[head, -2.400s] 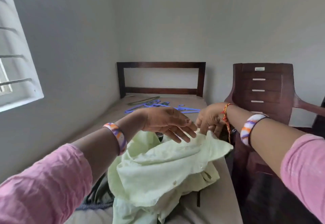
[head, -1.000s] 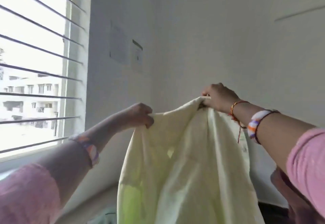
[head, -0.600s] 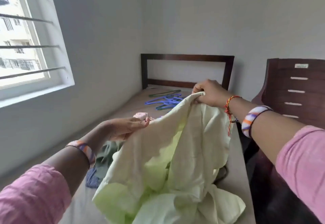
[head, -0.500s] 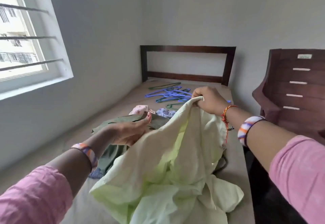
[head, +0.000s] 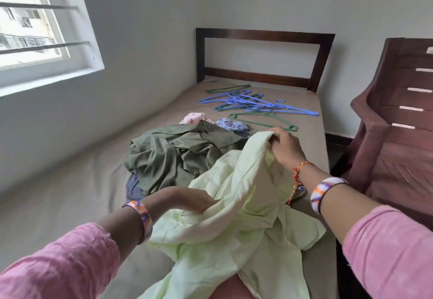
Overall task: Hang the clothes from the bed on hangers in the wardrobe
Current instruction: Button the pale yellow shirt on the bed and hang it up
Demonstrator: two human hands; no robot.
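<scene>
head view of a bed (head: 70,205) with a dark headboard (head: 262,38), set against a wall below a barred window (head: 35,24). a pale green shirt (head: 234,228) lies crumpled on the near right part of the bed, one edge lifted. the right hand (head: 284,147) has its fingers curled round that raised edge, holding it above the mattress. the left hand (head: 189,199) lies lower and nearer, its fingers tucked under a fold of the same shirt; whether they pinch the cloth or only rest in it cannot be told. both wrists carry striped bands, the right also a red thread, and both arms wear pink sleeves. just beyond the pale shirt, partly under it, lies an olive shirt (head: 178,153) spread in a heap; a striped dark cloth (head: 133,188) shows at its near left edge. behind the olive shirt are a pink cloth (head: 194,118) and a blue patterned cloth (head: 230,124), side by side. farther on, near the headboard, blue and green hangers (head: 253,105) lie tangled flat on the mattress. a brown chair (head: 398,134) stands to the right of the bed.
</scene>
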